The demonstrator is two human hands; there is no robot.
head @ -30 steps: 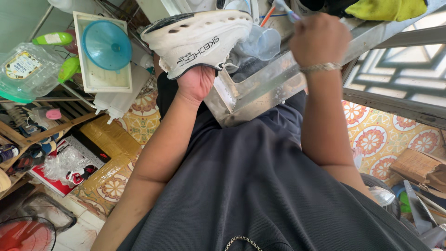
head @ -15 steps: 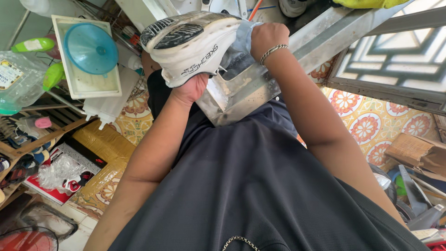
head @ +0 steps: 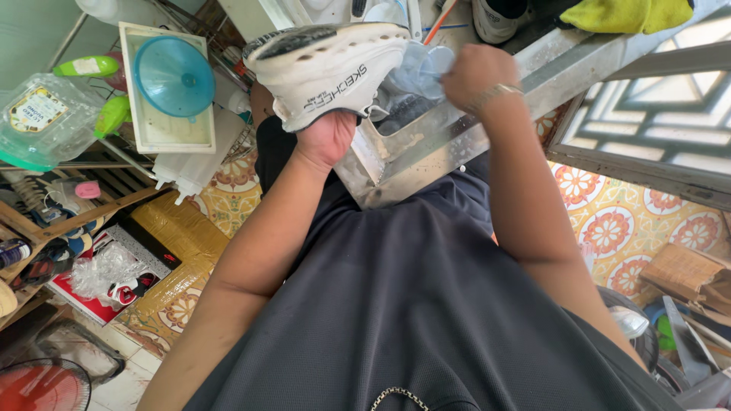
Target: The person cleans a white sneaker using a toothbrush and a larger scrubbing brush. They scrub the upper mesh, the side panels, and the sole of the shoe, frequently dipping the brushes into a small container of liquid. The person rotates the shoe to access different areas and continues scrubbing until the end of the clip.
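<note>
White and scuffed, the slip-on shoe (head: 324, 68) sits over the metal sink (head: 426, 144), tipped on its side with the dark-soled bottom turned up and away from me. My left hand (head: 326, 137) is cupped under it, palm pressed to the side of the sole and fingers wrapped behind where I cannot see them. My right hand (head: 474, 70) is closed in a fist around a clear plastic cup (head: 419, 67) that meets the shoe at its opening. To do this well, I judge I should keep the shoe steady over the basin so anything that spills falls inside, and keep my left wrist firm so the shoe does not roll. Whether the cup holds water I cannot make out; it is see-through and partly behind the shoe. The shoe's inside is hidden, and so is most of the basin floor. Further out, a blue funnel (head: 173, 76) rests in a cream tray (head: 148, 133) to my left, a yellow cloth (head: 624, 14) lies cut off at the top edge, and a red fan (head: 42, 384) shows only partly at the bottom corner.
</note>
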